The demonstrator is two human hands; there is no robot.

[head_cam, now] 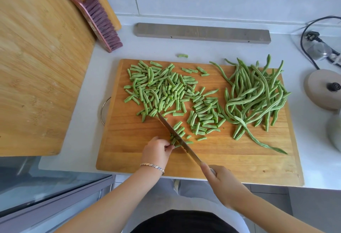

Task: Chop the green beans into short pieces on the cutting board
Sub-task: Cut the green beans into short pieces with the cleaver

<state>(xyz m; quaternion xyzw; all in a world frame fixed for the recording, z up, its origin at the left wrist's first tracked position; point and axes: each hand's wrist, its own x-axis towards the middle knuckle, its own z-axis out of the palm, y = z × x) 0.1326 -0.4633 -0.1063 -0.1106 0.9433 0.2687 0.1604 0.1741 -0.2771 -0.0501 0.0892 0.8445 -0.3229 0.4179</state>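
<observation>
1. White counter [86,88] carries the cutting board [230,164]; cut pieces [162,88] heap at its ten o'clock, whole green beans [256,96] at two o'clock.
2. Left hand [156,150] pinches a small bundle [173,141] by its ends at six o'clock; right hand [221,184] is wrapped round the knife [177,136] handle.
3. Beans look light, bendy, prone to roll: best held bunched, fingertips curled back from the blade.

A knife [177,138] set across a small bunch of green beans [174,141] on the cutting board [230,159]
The left hand [156,149] pinches the bunch beside the blade, the right hand [223,184] grips the handle — cut pieces [160,88] heaped at the board's far left, whole beans [258,99] piled at its right, one stray piece [183,55] on the worktop [103,62]
</observation>
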